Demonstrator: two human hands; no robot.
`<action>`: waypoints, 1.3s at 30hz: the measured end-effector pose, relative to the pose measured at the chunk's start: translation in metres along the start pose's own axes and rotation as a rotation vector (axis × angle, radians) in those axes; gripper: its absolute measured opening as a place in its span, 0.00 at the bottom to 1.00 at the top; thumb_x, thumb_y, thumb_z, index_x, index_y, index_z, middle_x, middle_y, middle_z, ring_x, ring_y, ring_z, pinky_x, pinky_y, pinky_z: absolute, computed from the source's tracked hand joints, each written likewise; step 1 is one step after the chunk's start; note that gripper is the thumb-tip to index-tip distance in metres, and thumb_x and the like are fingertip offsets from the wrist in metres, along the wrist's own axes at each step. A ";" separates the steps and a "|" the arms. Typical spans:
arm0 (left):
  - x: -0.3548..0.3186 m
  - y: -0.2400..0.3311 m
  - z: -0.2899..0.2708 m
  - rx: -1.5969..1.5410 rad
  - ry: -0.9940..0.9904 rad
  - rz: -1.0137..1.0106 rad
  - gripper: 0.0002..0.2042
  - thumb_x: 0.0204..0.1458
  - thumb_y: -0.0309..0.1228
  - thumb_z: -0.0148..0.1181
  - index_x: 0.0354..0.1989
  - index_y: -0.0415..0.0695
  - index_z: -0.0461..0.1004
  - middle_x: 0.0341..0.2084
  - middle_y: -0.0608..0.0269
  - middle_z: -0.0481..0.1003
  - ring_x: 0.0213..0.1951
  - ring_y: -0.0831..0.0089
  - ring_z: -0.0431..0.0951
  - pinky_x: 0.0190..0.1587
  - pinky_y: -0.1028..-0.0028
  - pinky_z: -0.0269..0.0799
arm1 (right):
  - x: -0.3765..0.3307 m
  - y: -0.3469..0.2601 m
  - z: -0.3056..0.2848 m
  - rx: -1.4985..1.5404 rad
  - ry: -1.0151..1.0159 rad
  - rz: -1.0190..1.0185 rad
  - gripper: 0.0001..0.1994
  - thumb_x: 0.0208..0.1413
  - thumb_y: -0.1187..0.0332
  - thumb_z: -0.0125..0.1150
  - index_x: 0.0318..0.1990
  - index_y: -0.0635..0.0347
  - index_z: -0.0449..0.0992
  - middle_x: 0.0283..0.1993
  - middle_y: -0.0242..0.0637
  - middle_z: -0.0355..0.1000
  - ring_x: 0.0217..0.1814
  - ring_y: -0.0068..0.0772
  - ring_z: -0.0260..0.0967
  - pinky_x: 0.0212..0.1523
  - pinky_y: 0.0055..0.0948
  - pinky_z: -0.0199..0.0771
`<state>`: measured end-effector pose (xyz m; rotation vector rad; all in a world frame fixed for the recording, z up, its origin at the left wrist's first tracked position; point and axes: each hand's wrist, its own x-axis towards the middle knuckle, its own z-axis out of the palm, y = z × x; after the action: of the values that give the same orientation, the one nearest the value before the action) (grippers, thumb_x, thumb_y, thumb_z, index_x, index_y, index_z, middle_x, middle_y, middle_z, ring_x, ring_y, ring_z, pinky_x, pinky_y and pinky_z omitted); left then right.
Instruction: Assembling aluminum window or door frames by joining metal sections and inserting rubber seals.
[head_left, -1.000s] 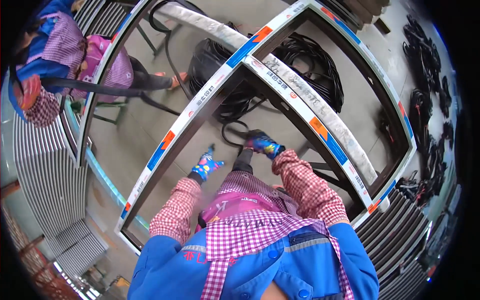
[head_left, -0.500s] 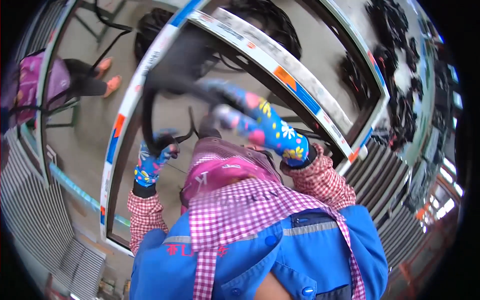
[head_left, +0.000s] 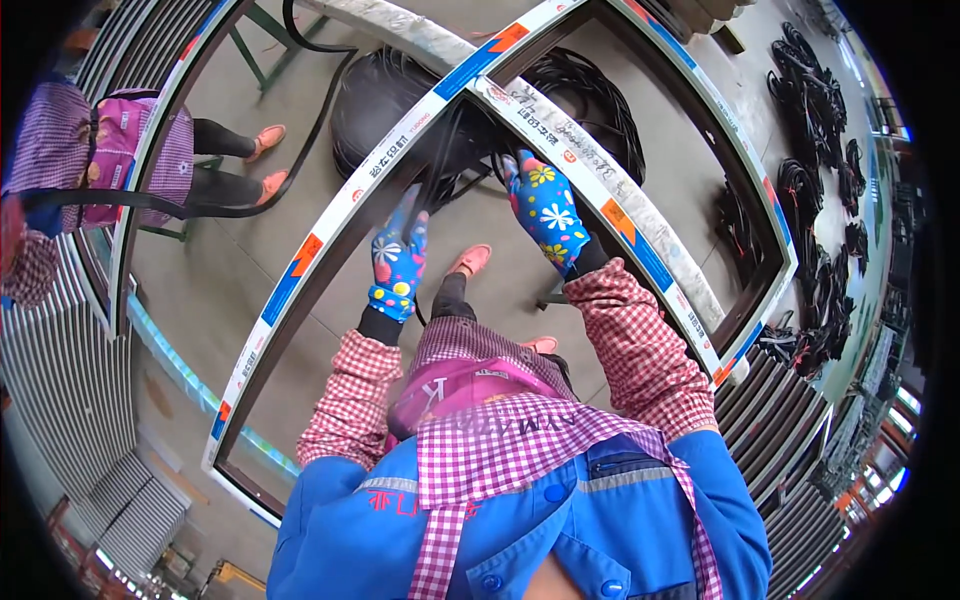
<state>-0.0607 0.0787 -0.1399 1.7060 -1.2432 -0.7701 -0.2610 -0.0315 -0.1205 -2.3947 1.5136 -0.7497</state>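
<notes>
I stand inside a white window frame with orange and blue tape; its far corner is in front of me. My right hand, in a blue flowered glove, is at the frame's right side just below that corner. Its fingertips are closed at a black rubber strip, partly hidden by the fingers. My left hand, in a matching glove, is beside the left side's inner edge, with thumb and fingers apart. Its fingertips are blurred. Between the hands, more dark strip is smeared by motion.
At left, a co-worker in a purple checked apron stands by another frame, a long black strip beside them. Coils of black strip lie on the floor beyond the corner. Dark bundles lie at right, near stacked bars.
My left hand has moved up and right toward the corner, out of the strip's loop. My right hand has shifted up along the frame. The large black loop between my hands has dropped away.
</notes>
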 end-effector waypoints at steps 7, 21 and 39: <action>-0.006 -0.007 0.013 -0.005 0.011 -0.076 0.19 0.61 0.36 0.53 0.59 0.46 0.69 0.20 0.71 0.67 0.20 0.86 0.63 0.22 0.81 0.60 | 0.004 -0.012 -0.009 -0.014 -0.101 0.091 0.12 0.61 0.62 0.52 0.32 0.63 0.69 0.21 0.47 0.70 0.24 0.50 0.70 0.25 0.44 0.69; 0.000 -0.010 0.020 -0.139 -0.016 -0.219 0.18 0.61 0.35 0.54 0.58 0.44 0.69 0.19 0.76 0.67 0.19 0.88 0.61 0.21 0.84 0.57 | 0.001 -0.003 -0.001 -0.039 -0.107 0.054 0.14 0.61 0.63 0.51 0.26 0.62 0.69 0.21 0.47 0.69 0.26 0.50 0.69 0.28 0.43 0.68; 0.017 -0.014 0.006 -0.256 -0.006 -0.304 0.16 0.60 0.37 0.54 0.52 0.39 0.72 0.19 0.74 0.66 0.21 0.87 0.61 0.22 0.82 0.57 | 0.006 -0.025 -0.023 -0.035 0.012 0.139 0.12 0.58 0.60 0.56 0.35 0.61 0.72 0.26 0.46 0.71 0.28 0.48 0.71 0.29 0.43 0.70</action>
<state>-0.0546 0.0626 -0.1551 1.6977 -0.8547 -1.0665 -0.2516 -0.0234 -0.0881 -2.2849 1.6909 -0.7142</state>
